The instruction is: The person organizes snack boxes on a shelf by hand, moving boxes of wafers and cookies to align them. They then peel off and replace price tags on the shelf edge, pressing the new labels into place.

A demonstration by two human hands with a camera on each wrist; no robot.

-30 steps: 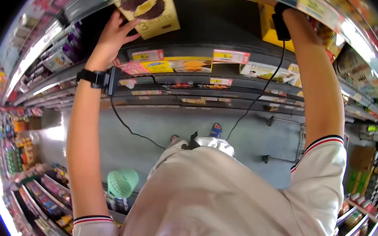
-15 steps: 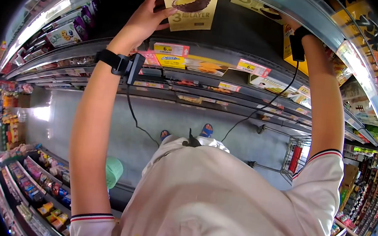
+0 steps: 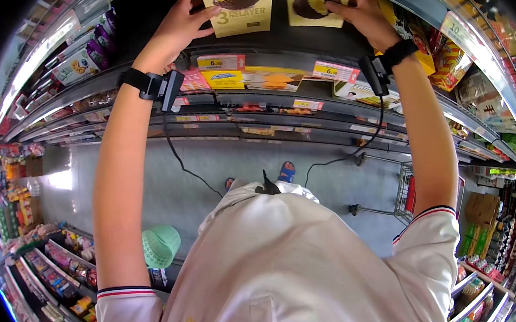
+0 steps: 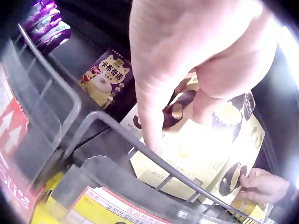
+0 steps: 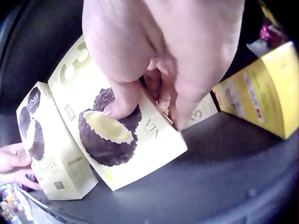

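Both hands are at a dark shelf, each on a cream snack box printed with dark, yellow-filled biscuits. My left hand (image 3: 181, 26) grips the left box (image 3: 240, 19) by its side, thumb across the front and fingers behind. My right hand (image 3: 370, 23) pinches the other box (image 5: 159, 144), its thumb on the printed face and its fingers round the edge. This box has its lettering upside down against the left box's. In the right wrist view, the two boxes stand side by side, almost meeting, and the left hand's fingertips (image 5: 18, 163) show at the far edge.
A yellow box (image 5: 261, 88) stands to the right on the shelf, near another cream box (image 5: 201, 112). A purple pack (image 4: 107, 79) lies beyond the left hand. Price tags (image 3: 221, 62) and a wire divider (image 4: 154, 158) line the shelf front. A shopping cart (image 3: 404, 187) stands behind right.
My right hand has come left and outward from deep at the shelf's right side, bringing a cream box beside the left one. My left hand keeps its box, now turned straighter than a second ago.
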